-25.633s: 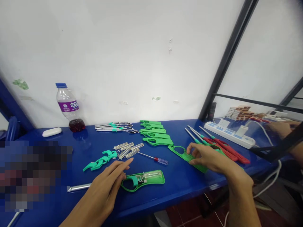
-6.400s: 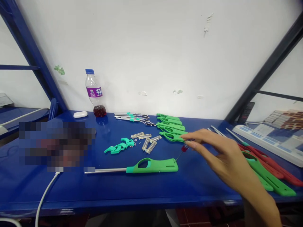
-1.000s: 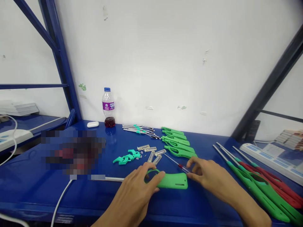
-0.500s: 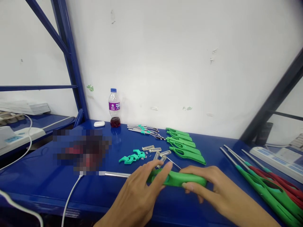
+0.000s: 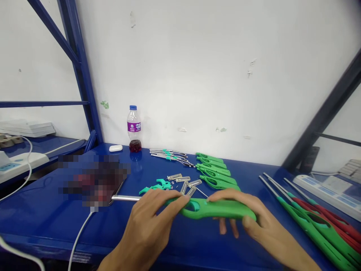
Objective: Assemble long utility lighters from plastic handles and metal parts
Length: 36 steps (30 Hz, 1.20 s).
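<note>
A green long-necked utility lighter (image 5: pixel 217 209) lies level between my hands, its metal tube pointing left. My left hand (image 5: pixel 150 222) is closed around its front end, where the tube meets the body. My right hand (image 5: pixel 254 210) grips the rear of the handle, thumb near the butt end and fingers across the top and behind. Just beyond are several clear fuel tanks (image 5: pixel 184 187), a thin metal rod (image 5: pixel 202 193) and several teal triggers (image 5: pixel 158 184). Farther back lie green shell halves (image 5: pixel 218 182) and metal tubes with wires (image 5: pixel 168 154).
Several red and green lighters (image 5: pixel 316 222) lie at the right beside a white power strip (image 5: pixel 327 195). A drink bottle (image 5: pixel 134 130) and a white case (image 5: pixel 115 148) stand near the wall. A white cable (image 5: pixel 77 233) runs from a blurred patch at the left.
The lighter has moved slightly left and turned so its trigger opening shows more. My right hand's grip has shifted toward the butt end. The view has shifted a little.
</note>
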Tool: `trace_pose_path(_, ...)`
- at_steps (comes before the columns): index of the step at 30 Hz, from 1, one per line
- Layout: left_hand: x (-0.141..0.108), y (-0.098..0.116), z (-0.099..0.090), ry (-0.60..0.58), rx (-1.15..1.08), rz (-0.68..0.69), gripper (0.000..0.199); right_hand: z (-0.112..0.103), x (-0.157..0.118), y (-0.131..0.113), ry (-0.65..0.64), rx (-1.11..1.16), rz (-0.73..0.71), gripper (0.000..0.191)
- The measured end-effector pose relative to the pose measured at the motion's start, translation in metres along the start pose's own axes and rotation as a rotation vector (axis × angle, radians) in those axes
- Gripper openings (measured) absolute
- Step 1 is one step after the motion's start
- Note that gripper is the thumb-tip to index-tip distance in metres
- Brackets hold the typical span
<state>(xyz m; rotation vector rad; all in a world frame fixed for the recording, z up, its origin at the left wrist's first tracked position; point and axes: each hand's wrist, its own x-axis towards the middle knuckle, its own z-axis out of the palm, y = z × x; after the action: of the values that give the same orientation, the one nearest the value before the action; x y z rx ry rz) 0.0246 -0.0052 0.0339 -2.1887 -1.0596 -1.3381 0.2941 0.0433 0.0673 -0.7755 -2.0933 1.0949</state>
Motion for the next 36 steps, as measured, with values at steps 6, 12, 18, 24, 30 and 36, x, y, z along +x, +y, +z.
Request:
trace_pose_path(6,0.001,-0.01,0.0,0.012,0.044,0.012,0.048,0.002,0.006,-0.006,0.162,0.141,0.066,0.035)
trace_pose_path(12,0.0,-0.02,0.003,-0.033,0.025,0.028,0.037,-0.001,0.003,-0.002,-0.027,0.386,0.109,0.037)
trace_pose_path(18,-0.003,-0.026,0.011,-0.066,0.08,0.035,0.039,0.02,0.018,0.013,-0.436,0.917,0.059,0.078)
trace_pose_path(24,-0.003,-0.017,0.016,0.102,0.182,-0.071,0.057,0.019,0.02,-0.001,0.067,1.013,0.119,0.072)
trace_pose_path(30,-0.013,-0.017,0.023,-0.078,0.072,-0.066,0.055,0.004,0.016,-0.003,0.653,0.873,0.089,0.046)
trace_pose_path(36,-0.016,-0.021,0.026,-0.094,0.082,-0.087,0.051,0.002,0.012,-0.008,0.757,0.793,0.083,0.047)
